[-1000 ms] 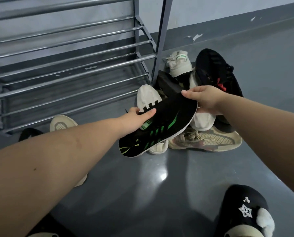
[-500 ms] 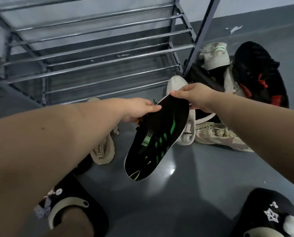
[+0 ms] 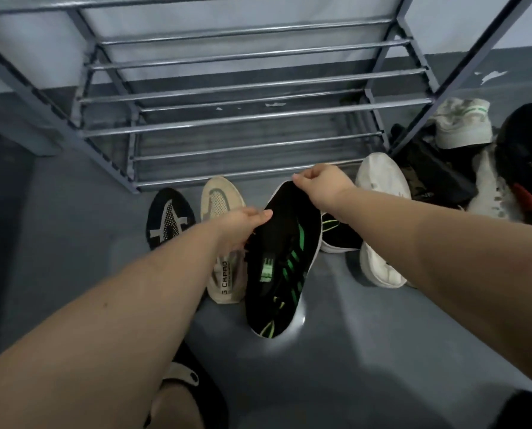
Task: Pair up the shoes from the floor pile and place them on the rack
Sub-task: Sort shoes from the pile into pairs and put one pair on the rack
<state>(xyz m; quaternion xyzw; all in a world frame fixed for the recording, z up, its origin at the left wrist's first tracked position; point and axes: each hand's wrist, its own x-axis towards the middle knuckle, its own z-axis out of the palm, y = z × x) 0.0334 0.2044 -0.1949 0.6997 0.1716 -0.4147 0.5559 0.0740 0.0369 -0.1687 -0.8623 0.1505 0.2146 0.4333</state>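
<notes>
Black-and-green shoe (image 3: 284, 261) pinched by left hand (image 3: 238, 226) and right hand (image 3: 322, 187), its mate (image 3: 339, 233) half hidden behind.

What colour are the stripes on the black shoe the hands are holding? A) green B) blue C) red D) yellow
A: the black shoe, gripped by the left hand and the right hand, shows bright green stripes along its side.
</notes>
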